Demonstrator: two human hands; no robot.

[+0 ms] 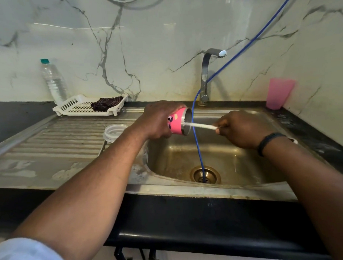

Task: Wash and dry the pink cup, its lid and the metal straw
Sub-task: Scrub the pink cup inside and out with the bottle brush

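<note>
The left hand (pixel 156 120) held the pink cup (pixel 178 121) on its side above the sink (pixel 223 188), fingers curled round the cup's body and its steel-rimmed mouth turned to the right. The right hand (pixel 242 129) pinched the end of a thin white stick (pixel 200 126), which looked like a narrow brush, between thumb and fingertips; the other end of the stick reached into the mouth of the cup. Both hands were over the basin, near each other but not touching.

The clear lid (pixel 114 131) lay flat on the ribbed draining board (pixel 50 141), just left of the basin and close behind the left forearm. I could not make out the metal straw with any certainty.

A blue hose (pixel 196 129) came down from the upper right, passed by the tap (pixel 205 76), ran between the two hands and ended in the drain (pixel 205 175). No water could be seen running from the tap. At the back of the draining board stood a white plastic rack (pixel 76 108) with a dark cloth (pixel 105 104) bunched in it, and just behind the rack a clear water bottle (pixel 53 81) with a green cap stood upright against the marble wall. A plain pink plastic tumbler (pixel 278 93) stood upside down at the right rear corner of the sink. A dark band (pixel 268 142) sat on the right wrist
</note>
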